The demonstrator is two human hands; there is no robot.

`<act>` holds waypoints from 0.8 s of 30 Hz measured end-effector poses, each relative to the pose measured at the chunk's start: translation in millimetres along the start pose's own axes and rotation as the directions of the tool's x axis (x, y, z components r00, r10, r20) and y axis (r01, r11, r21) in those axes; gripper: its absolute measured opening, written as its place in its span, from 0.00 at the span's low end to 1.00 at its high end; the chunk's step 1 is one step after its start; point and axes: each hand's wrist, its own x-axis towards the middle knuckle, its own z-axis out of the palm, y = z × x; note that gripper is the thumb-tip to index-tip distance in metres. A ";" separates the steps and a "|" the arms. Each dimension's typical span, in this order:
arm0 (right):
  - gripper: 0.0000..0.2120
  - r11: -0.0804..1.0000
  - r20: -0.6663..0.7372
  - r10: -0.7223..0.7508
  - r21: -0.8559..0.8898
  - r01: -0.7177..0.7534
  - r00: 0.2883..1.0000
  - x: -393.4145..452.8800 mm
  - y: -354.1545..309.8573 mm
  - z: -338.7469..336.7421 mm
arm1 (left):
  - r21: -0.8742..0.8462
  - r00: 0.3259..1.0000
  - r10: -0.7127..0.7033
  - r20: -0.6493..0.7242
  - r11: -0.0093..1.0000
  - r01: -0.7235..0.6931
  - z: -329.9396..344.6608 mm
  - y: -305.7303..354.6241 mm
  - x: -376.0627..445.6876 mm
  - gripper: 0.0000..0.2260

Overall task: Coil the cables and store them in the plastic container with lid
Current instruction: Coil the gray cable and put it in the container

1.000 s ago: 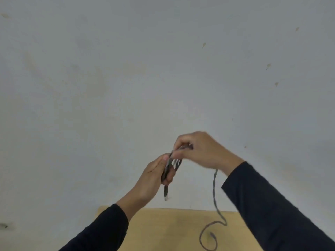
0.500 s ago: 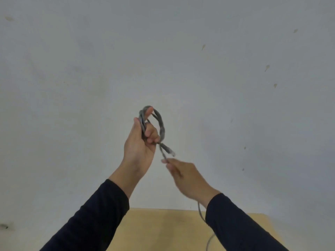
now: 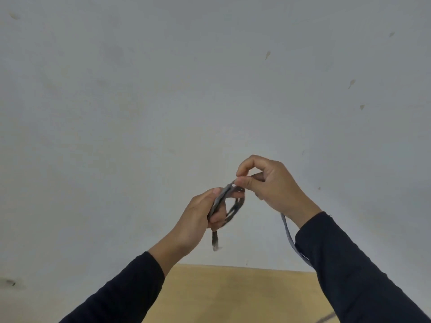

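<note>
A thin grey cable [image 3: 235, 206] is held up in front of the wall in small loops. My left hand [image 3: 198, 220] grips the bunched loops, and one plug end [image 3: 215, 243] hangs below its fingers. My right hand [image 3: 272, 185] pinches a strand of the same cable at the top of the loops, thumb against forefinger. From under my right wrist the loose length of cable [image 3: 289, 238] drops down and passes behind my dark sleeve. The plastic container and its lid are out of view.
A pale grey wall [image 3: 163, 89] with a few small marks fills most of the view. The light wooden tabletop [image 3: 233, 294] shows at the bottom between my forearms, with a short dark stretch of cable [image 3: 325, 319] at its lower right.
My left hand has come down from its raised position with the loops. My right hand has swung up from below and now pinches the cable at the top of the loops.
</note>
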 end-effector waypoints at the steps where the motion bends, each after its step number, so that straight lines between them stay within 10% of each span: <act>1: 0.04 0.999 0.005 0.022 0.049 -0.022 1.000 -0.9 1.1 0.5 | -0.060 0.999 -0.020 0.029 0.998 0.022 0.5 1.4 0.2 0.21; 13: 0.11 0.979 -0.133 0.054 0.203 -0.026 0.990 -5.4 20.0 15.7 | -0.463 0.996 -0.084 -0.038 0.885 0.057 15.9 14.5 7.4 0.20; 18: 0.12 0.987 -0.111 0.080 -0.128 -0.094 0.991 -24.4 42.3 54.5 | -0.580 0.953 -0.046 -0.299 0.802 -0.143 6.7 30.4 31.2 0.21; 24: 0.10 0.881 0.155 0.004 -0.468 0.070 0.988 -34.8 25.6 74.8 | 0.023 0.874 0.009 -0.485 1.000 0.003 -13.7 13.0 36.9 0.21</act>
